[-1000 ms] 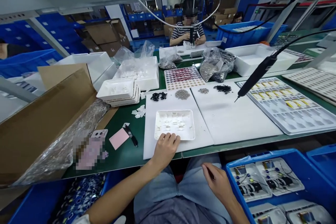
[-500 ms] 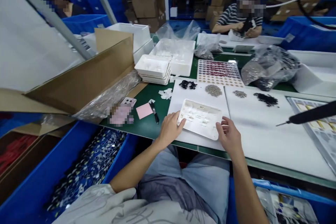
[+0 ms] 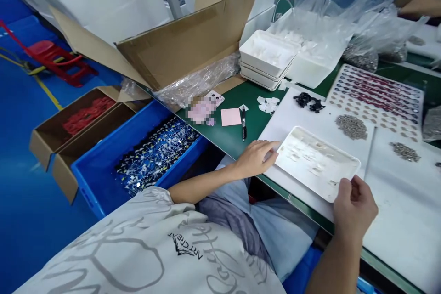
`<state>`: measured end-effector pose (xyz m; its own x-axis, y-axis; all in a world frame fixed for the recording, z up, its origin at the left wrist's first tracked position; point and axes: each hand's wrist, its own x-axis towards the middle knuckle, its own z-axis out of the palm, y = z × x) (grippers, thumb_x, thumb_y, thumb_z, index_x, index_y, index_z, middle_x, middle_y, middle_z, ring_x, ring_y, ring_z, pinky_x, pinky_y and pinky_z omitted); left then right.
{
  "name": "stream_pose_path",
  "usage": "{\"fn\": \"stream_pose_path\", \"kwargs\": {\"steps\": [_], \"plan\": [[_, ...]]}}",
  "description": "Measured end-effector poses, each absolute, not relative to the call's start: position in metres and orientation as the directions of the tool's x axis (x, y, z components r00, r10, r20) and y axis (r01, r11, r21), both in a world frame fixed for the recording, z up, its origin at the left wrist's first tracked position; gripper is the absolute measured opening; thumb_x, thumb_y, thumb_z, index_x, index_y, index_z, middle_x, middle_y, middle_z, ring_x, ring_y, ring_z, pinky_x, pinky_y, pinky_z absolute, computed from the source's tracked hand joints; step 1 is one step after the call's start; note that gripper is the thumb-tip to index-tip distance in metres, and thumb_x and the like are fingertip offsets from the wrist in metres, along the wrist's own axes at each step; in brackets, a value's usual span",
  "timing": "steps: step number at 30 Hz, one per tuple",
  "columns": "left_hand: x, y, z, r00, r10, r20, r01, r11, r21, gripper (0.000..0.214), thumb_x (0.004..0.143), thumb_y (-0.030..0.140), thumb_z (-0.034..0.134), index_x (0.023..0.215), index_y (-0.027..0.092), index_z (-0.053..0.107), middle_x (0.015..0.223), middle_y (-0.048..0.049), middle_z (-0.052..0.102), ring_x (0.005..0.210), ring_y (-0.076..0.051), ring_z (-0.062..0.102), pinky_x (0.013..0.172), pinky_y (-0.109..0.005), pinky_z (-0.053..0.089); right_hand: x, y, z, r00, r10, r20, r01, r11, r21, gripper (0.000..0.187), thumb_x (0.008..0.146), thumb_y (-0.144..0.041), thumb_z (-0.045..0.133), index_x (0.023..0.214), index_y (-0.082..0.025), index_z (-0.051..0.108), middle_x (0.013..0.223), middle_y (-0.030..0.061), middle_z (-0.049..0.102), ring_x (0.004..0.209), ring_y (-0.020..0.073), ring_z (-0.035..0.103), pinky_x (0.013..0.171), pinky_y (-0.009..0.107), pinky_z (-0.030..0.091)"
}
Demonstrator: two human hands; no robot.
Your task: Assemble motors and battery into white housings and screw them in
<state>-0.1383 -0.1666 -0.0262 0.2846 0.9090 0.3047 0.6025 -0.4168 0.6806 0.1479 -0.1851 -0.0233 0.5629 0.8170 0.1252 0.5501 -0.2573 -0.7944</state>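
Observation:
A shallow white plastic tray [image 3: 315, 165] with small pale pieces in it lies slanted over the white work mat, near the table's front edge. My right hand [image 3: 354, 206] grips its near right corner, thumb on top and fingers curled. At the opposite end is my left hand [image 3: 258, 158], its thumb and forefinger apart beside the tray's left edge; whether the fingertips still touch the rim is hard to see. Beyond the tray, black small parts [image 3: 309, 102] and a pile of small metal parts [image 3: 351, 127] rest on the mat.
Left of my body, a blue bin [image 3: 93, 174] holds many small cabled parts, beside a cardboard box [image 3: 48, 147] with red pieces. A pink notepad [image 3: 230, 117], a pen [image 3: 244, 124] and stacked white trays [image 3: 263, 73] are on the green table. A large open carton [image 3: 186, 36] stands behind.
My view has swung left and down, bringing the blue bin and red stool into fuller view. My left hand's thumb has come off the tray; the right hand keeps its grip.

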Motion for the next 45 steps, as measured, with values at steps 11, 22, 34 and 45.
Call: {"fn": "stream_pose_path", "kwargs": {"steps": [11, 22, 34, 45], "plan": [[-0.153, -0.174, -0.038, 0.316, 0.824, 0.470, 0.641, -0.551, 0.535, 0.025, 0.109, 0.032, 0.051, 0.114, 0.019, 0.072, 0.106, -0.0059, 0.078, 0.101, -0.019, 0.071, 0.095, -0.032, 0.054, 0.148, -0.184, -0.032, 0.518, 0.828, 0.217, 0.533, -0.113, -0.839, 0.094, 0.075, -0.088, 0.065, 0.116, -0.004, 0.072, 0.100, 0.0203, 0.073, 0.085, 0.0221, 0.068, 0.083, 0.038, 0.058], [-0.162, -0.159, -0.042, 0.420, 0.582, 0.697, 0.638, -0.735, 0.230, 0.010, 0.101, 0.021, 0.064, 0.104, 0.015, 0.072, 0.096, -0.0097, 0.077, 0.089, -0.023, 0.071, 0.086, -0.033, 0.055, 0.228, -0.257, -0.026, 0.655, 0.704, 0.275, 0.525, -0.163, -0.835, 0.053, 0.100, -0.063, 0.049, 0.114, -0.018, 0.074, 0.098, 0.0082, 0.074, 0.080, 0.0125, 0.069, 0.074, 0.026, 0.060], [-0.164, -0.163, -0.037, 0.472, 0.521, 0.711, 0.695, -0.717, 0.065, 0.011, 0.102, 0.023, 0.061, 0.106, 0.017, 0.069, 0.092, -0.0102, 0.077, 0.082, -0.024, 0.071, 0.076, -0.032, 0.056, 0.483, -0.281, 0.000, 0.918, 0.351, 0.184, 0.393, -0.744, -0.541, 0.046, 0.101, -0.029, 0.046, 0.137, -0.008, 0.064, 0.143, 0.0221, 0.059, 0.134, 0.0276, 0.053, 0.121, 0.045, 0.043], [-0.182, -0.161, -0.063, 0.443, 0.620, 0.648, 0.750, -0.652, 0.111, 0.009, 0.099, 0.021, 0.066, 0.107, 0.019, 0.070, 0.099, -0.0101, 0.077, 0.090, -0.025, 0.073, 0.079, -0.033, 0.059, 0.554, -0.255, -0.007, 0.953, 0.293, 0.080, 0.302, -0.886, -0.353, 0.059, 0.110, -0.045, 0.039, 0.136, 0.004, 0.059, 0.151, 0.0348, 0.042, 0.144, 0.0337, 0.036, 0.119, 0.052, 0.035]]}}
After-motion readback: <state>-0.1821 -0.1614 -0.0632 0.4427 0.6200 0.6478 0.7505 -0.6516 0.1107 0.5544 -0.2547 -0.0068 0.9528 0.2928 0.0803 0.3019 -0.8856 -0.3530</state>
